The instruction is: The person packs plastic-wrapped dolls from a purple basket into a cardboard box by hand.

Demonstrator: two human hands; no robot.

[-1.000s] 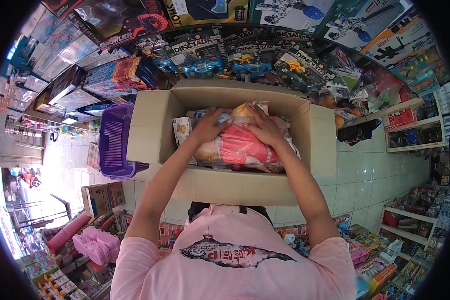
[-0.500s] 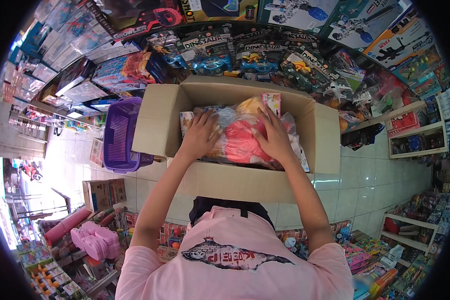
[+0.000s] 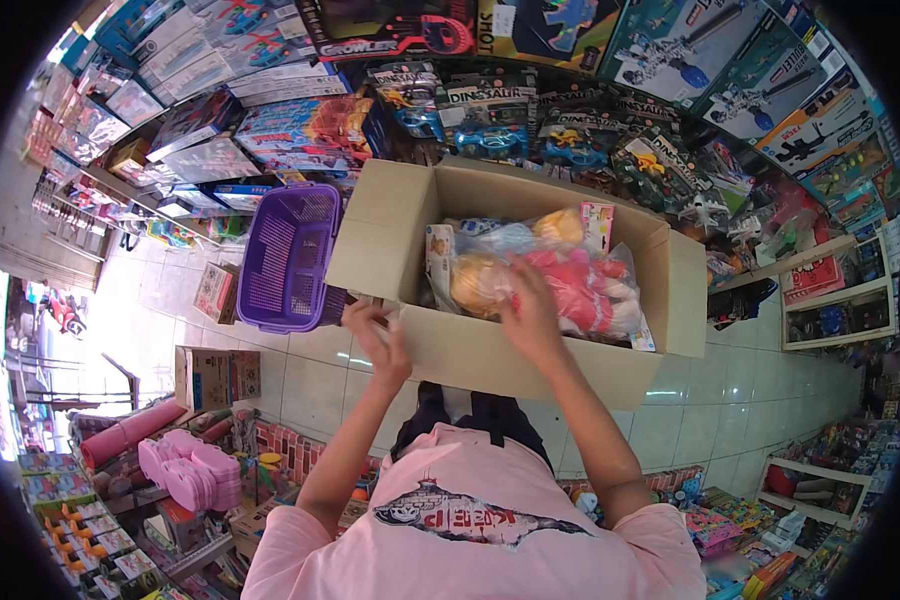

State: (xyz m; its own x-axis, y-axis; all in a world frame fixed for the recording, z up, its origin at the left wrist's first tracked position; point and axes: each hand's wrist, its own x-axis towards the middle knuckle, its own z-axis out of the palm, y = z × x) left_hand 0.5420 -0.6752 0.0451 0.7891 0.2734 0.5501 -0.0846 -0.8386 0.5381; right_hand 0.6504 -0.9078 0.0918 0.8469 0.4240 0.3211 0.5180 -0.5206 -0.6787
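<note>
An open cardboard box [image 3: 530, 350] holds toys in clear plastic bags, among them a pink one [image 3: 580, 295] and a yellow-haired one [image 3: 475, 283]. My right hand [image 3: 532, 318] rests on the bagged toys near the middle of the box, its fingers apart. At the box's front left corner is my left hand [image 3: 378, 343], outside the box, with its fingers curved and spread beside the front flap. Whether its fingertips touch the cardboard is hard to tell.
A purple plastic basket [image 3: 288, 255] stands left of the box. Behind, shelves carry packaged dinosaur toys [image 3: 487, 115] and boxed toys. A small carton [image 3: 217, 377] sits on the tiled floor at the left, near pink foam-like pieces [image 3: 190, 470].
My left hand has left the bagged toys and moved out to the box's front left corner. My right hand has shifted toward the middle of the toys. The camera view has turned somewhat.
</note>
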